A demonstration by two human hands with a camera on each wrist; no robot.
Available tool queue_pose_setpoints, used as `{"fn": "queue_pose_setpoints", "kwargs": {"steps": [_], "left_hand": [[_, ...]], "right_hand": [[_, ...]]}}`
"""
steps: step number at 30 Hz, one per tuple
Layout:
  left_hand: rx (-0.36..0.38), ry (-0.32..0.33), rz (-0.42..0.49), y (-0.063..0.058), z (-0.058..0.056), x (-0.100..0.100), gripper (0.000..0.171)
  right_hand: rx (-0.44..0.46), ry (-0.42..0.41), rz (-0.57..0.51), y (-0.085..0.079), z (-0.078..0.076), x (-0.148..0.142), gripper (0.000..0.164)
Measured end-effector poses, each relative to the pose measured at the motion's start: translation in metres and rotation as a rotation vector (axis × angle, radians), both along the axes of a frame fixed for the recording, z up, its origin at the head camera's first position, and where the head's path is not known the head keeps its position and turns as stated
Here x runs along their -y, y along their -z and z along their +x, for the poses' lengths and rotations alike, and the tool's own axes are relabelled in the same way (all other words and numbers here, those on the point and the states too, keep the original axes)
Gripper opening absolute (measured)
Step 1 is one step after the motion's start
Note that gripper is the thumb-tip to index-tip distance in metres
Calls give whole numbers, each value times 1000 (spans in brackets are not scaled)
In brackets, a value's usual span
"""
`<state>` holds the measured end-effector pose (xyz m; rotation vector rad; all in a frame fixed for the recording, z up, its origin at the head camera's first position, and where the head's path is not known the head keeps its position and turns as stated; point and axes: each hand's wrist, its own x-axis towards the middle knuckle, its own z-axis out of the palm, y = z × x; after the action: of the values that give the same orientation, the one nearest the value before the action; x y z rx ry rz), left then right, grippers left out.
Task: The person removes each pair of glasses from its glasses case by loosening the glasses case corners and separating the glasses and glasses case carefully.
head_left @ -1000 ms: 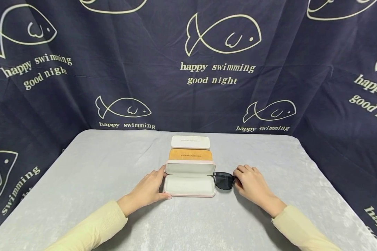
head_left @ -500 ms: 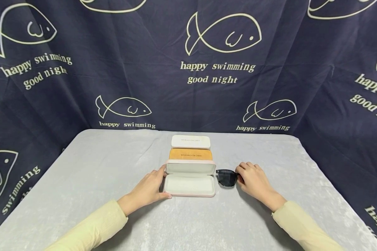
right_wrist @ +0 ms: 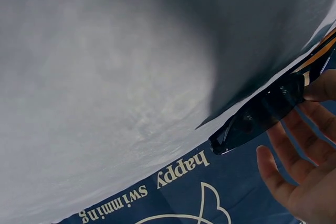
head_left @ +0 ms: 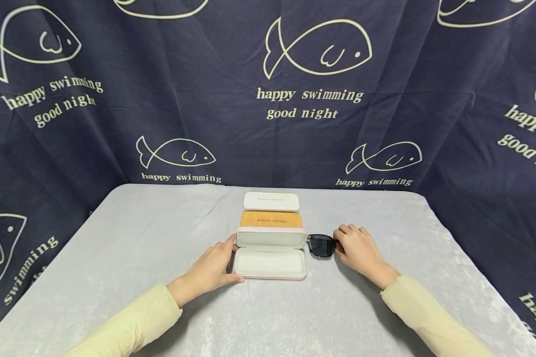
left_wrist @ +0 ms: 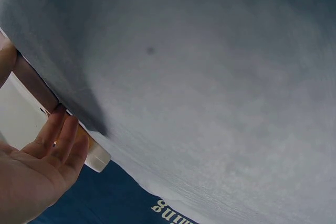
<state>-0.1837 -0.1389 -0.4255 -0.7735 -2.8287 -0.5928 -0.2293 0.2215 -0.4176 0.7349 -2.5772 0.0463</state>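
Note:
In the head view an open glasses case [head_left: 270,263] with a pink rim and pale lining lies on the table, its lid tipped back. My left hand [head_left: 210,267] grips its left end, thumb at the front corner and fingers by the hinge. The left wrist view shows those fingers [left_wrist: 63,140] against the case's side. My right hand [head_left: 359,248] pinches dark sunglasses [head_left: 321,246] just right of the case; their left edge comes close to the lid. From the right wrist, the thumb and fingers are seen on the frame of the dark sunglasses [right_wrist: 262,111].
Behind the open case lie an orange glasses case [head_left: 271,219], partly hidden by the lid, and a white glasses case [head_left: 271,201] farther back. A pale grey cloth covers the table [head_left: 116,248]. A dark blue curtain [head_left: 232,99] with fish prints hangs around it.
The sunglasses moved right, away from the open case, then farther back and slightly left again with my right hand. My left hand and the case have stayed put.

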Motion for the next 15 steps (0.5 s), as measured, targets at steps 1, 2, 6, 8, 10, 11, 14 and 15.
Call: {"fn": "queue_pose_setpoints", "kwargs": {"steps": [1, 2, 6, 8, 10, 11, 14, 15], "left_hand": [[0, -1, -2, 0, 0, 0, 99], [0, -1, -4, 0, 0, 0, 99], [6, -1, -2, -1, 0, 0, 100], [9, 1, 4, -1, 1, 0, 100], [10, 3, 5, -2, 1, 0, 100], [10, 4, 4, -2, 1, 0, 100], [9, 6, 2, -2, 1, 0, 100], [8, 6, 1, -2, 1, 0, 100]], "right_hand": [[1, 3, 2, 0, -1, 0, 11], [3, 6, 5, 0, -2, 0, 11], [11, 14, 9, -1, -6, 2, 11], [17, 17, 11, -1, -8, 2, 11], [23, 20, 13, -1, -10, 2, 10], [27, 21, 13, -1, -11, 2, 10], [34, 27, 16, -1, -13, 3, 10], [36, 28, 15, -1, -13, 3, 10]]}}
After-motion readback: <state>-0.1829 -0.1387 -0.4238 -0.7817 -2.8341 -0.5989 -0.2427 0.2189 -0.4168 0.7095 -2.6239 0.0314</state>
